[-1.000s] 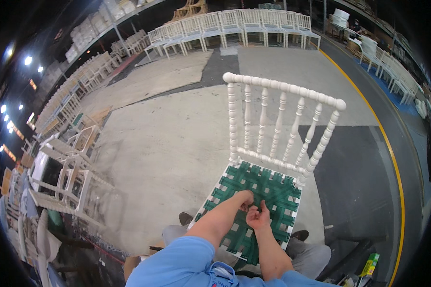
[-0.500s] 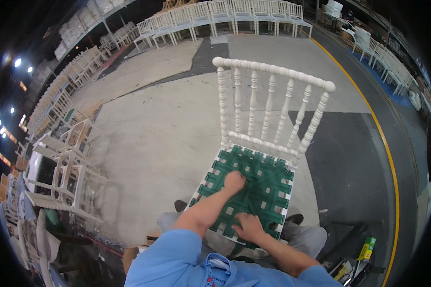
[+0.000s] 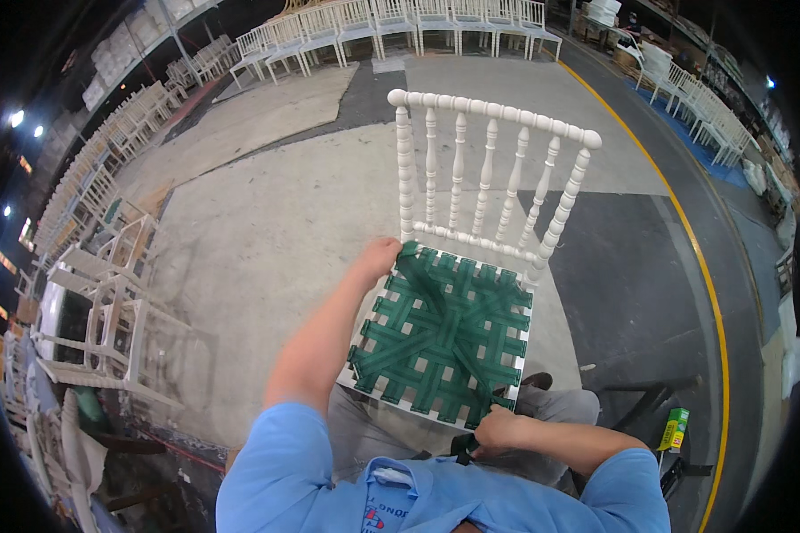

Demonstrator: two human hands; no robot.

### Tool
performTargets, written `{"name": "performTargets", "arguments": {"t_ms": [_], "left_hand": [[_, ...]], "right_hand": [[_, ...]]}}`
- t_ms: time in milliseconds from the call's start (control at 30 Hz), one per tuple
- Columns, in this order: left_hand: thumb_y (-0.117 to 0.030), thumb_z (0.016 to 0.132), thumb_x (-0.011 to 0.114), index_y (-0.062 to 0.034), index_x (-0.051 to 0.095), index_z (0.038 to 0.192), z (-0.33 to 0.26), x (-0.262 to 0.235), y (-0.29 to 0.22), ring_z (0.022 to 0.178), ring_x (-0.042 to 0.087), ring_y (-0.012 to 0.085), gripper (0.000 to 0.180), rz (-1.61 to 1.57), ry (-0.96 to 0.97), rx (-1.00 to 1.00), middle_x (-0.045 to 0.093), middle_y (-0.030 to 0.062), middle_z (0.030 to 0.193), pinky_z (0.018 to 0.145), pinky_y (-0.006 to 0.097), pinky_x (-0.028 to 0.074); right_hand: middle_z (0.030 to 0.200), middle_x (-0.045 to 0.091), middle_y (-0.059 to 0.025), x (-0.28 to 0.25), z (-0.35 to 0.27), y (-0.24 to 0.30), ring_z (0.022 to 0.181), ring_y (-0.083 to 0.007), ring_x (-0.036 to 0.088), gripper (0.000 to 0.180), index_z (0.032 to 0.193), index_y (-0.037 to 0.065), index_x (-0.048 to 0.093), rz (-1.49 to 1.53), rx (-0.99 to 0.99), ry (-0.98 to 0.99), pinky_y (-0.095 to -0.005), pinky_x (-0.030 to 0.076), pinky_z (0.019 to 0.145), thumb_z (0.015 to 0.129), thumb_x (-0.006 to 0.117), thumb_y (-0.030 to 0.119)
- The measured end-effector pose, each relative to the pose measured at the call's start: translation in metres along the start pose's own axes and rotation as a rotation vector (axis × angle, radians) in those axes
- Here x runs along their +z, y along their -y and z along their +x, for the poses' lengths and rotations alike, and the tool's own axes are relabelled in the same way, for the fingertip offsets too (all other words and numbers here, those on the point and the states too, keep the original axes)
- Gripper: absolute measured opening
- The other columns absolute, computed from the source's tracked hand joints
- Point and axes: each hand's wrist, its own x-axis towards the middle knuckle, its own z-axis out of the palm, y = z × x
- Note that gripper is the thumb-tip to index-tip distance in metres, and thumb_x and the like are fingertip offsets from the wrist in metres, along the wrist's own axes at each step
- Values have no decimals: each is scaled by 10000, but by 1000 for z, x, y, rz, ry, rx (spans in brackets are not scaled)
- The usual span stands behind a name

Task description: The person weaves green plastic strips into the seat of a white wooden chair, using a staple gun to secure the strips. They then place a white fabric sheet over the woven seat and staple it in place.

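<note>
In front of me stands a white chair with a turned-spindle backrest (image 3: 485, 169). Its seat is woven from green webbing (image 3: 415, 317), with straps also running diagonally over the weave. My left hand (image 3: 380, 258) is at the far left corner of the seat, fingers closed on the end of a green webbing strap (image 3: 422, 280) that crosses toward the near right corner. At that near right corner my right hand (image 3: 500, 427) is closed around webbing, a loose dark length hanging by it. The right fingertips are partly hidden.
White chairs (image 3: 342, 40) line the far side, with more rows along the left and right. Unfinished chair frames (image 3: 120, 342) are stacked at near left. A yellow-green box (image 3: 675, 429) lies at lower right, inside a yellow floor line (image 3: 704, 266).
My left hand has moved from mid-seat out to the far left corner, and my right hand from the near seat edge to the near right corner. The diagonal strap now stretches between them.
</note>
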Motion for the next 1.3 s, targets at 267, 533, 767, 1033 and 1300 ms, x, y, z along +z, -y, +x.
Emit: {"name": "performTargets", "arguments": {"t_ms": [267, 533, 767, 1033, 1300], "left_hand": [[-274, 1035, 548, -93, 723, 1079, -46, 18, 38, 999, 624, 153, 255, -318, 293, -8, 701, 10, 1057, 926, 354, 481], [-254, 1040, 571, -87, 747, 1086, -79, 66, 28, 963, 618, 126, 247, -366, 268, 36, 689, -15, 1002, 904, 318, 483], [-384, 844, 835, -107, 699, 1258, -224, 121, 157, 1091, 686, 409, 516, 1099, 351, 303, 725, 186, 1074, 972, 503, 553], [-454, 955, 798, -106, 586, 1333, -269, 134, 200, 900, 591, 304, 556, -631, 89, -860, 562, 126, 1119, 819, 513, 507], [-284, 1052, 697, -105, 584, 1414, -253, 158, 199, 1193, 659, 362, 419, -1368, -152, -564, 653, 120, 1386, 1057, 541, 550]], "right_hand": [[1081, 730, -115, -88, -5, -57, 916, -280, 716, 356, 1281, 74, 709, 873, -66, -1363, -388, 570, 846, 931, 757, 119], [1075, 713, -100, -151, 27, -104, 930, -229, 692, 261, 1212, 42, 729, 1038, -118, -1615, -351, 547, 844, 957, 738, 93], [983, 734, -109, -133, 32, -107, 836, -207, 658, 201, 1188, 26, 725, 967, 15, -1613, -337, 525, 784, 1023, 671, 128], [992, 736, -95, -122, 23, -92, 885, -176, 662, 203, 1195, 2, 718, 1018, 34, -1583, -316, 524, 825, 1030, 658, 104], [1021, 739, -156, -133, 19, -71, 906, -292, 701, 202, 1192, 46, 728, 871, 53, -1621, -375, 538, 841, 1033, 628, 121]]}}
